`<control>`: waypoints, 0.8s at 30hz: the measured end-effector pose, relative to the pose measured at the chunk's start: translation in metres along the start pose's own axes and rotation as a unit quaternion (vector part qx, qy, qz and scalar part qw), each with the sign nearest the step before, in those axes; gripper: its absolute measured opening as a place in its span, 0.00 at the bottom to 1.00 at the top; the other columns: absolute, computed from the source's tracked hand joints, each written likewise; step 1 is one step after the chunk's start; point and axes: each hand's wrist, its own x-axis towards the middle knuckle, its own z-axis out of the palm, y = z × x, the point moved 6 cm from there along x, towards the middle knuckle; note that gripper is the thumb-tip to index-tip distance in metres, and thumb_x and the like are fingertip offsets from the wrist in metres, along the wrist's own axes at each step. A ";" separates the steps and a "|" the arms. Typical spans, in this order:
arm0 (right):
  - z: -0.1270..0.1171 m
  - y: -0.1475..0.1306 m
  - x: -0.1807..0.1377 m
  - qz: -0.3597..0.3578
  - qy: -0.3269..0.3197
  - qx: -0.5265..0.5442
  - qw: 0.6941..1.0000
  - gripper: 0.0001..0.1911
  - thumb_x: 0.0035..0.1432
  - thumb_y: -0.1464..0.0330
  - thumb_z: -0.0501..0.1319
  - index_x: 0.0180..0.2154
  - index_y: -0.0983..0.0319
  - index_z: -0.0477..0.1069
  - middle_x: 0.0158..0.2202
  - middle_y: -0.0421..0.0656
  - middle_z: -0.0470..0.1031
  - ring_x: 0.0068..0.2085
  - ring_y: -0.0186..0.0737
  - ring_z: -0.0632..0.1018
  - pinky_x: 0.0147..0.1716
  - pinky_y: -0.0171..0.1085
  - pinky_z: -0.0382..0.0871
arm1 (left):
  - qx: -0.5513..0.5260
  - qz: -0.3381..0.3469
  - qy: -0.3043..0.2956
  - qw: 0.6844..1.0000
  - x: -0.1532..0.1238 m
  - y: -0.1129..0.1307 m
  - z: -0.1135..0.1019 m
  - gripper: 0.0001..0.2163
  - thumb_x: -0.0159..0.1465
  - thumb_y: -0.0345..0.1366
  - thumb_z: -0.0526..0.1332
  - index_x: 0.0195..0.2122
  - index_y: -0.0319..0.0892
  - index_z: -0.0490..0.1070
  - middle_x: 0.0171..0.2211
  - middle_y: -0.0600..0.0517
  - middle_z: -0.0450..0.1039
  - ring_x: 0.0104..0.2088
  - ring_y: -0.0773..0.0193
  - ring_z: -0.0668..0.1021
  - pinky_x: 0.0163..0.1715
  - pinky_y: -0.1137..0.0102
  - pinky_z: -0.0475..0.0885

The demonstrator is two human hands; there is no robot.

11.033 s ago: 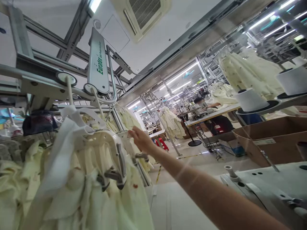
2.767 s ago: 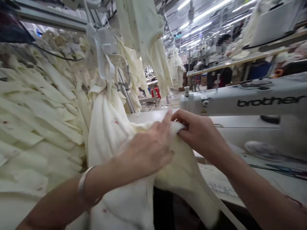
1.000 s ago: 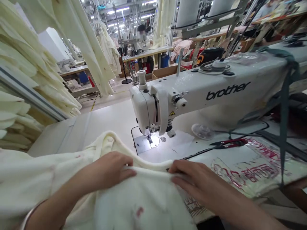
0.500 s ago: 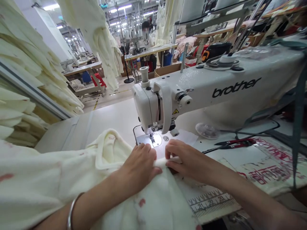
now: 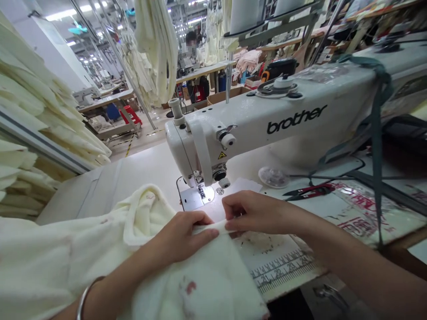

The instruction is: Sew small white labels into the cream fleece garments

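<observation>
A cream fleece garment (image 5: 100,249) with small red prints lies across the sewing table in front of me. My left hand (image 5: 182,235) is closed on its folded edge, thumb on top, a metal bangle on the wrist. My right hand (image 5: 251,212) pinches the same edge just to the right. Both hands hold the edge a short way in front of the needle and presser foot (image 5: 201,191) of the white Brother sewing machine (image 5: 253,126). The lit needle plate (image 5: 195,200) is bare.
Red-handled thread snips (image 5: 308,191) and a clear bobbin disc (image 5: 274,177) lie right of the needle. A printed ruler strip (image 5: 283,269) runs along the table's front edge. Stacked cream garments (image 5: 30,133) hang at the left. Another person sits at a distant table (image 5: 200,71).
Since a second ago my hands have slid the garment's edge forward toward the needle and drawn closer together. Earlier I reached up to the hanging garments and pulled this one down.
</observation>
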 end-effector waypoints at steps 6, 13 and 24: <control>-0.003 -0.003 -0.010 -0.006 0.029 -0.039 0.999 0.10 0.48 0.70 0.63 0.36 0.61 0.69 0.29 0.37 0.71 0.30 0.33 0.71 0.27 0.30 0.60 | -0.017 -0.013 0.066 0.998 -0.001 0.003 0.004 0.09 0.59 0.40 0.57 0.30 0.40 0.72 0.24 0.56 0.69 0.24 0.70 0.65 0.26 0.73 0.59; 0.001 0.006 -0.001 0.005 0.038 -0.033 0.999 0.03 0.51 0.70 0.57 0.28 0.62 0.69 0.25 0.37 0.71 0.28 0.32 0.70 0.25 0.30 0.59 | -0.076 -0.044 0.066 0.994 0.001 -0.002 0.004 0.10 0.59 0.42 0.58 0.31 0.41 0.73 0.28 0.55 0.73 0.29 0.68 0.70 0.29 0.74 0.62; -0.026 0.008 0.051 0.102 0.129 -0.099 0.981 0.05 0.48 0.69 0.60 0.23 0.61 0.66 0.16 0.35 0.65 0.16 0.32 0.67 0.16 0.30 0.58 | 0.004 -0.160 0.160 0.974 0.036 -0.022 -0.028 0.12 0.54 0.35 0.57 0.17 0.41 0.56 0.18 0.58 0.53 0.21 0.71 0.58 0.21 0.74 0.50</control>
